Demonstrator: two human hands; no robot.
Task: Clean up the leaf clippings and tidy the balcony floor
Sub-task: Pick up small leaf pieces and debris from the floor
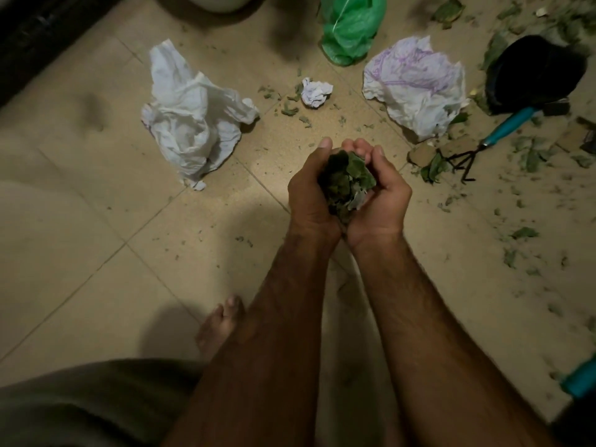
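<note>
My left hand (309,195) and my right hand (383,191) are cupped together above the tiled floor, fingers curled round a clump of green leaf clippings (346,180) with a scrap of white paper in it. More clippings (529,156) lie scattered over the floor at the right. Small bits (290,108) lie beyond my hands near a small crumpled paper ball (315,91).
A white crumpled bag (190,121) lies at the left, a white and purple one (416,85) at the right, a green plastic bag (350,27) at the back. A black pot (535,69) and a teal-handled hand rake (496,133) lie at the right. My bare foot (219,324) is below.
</note>
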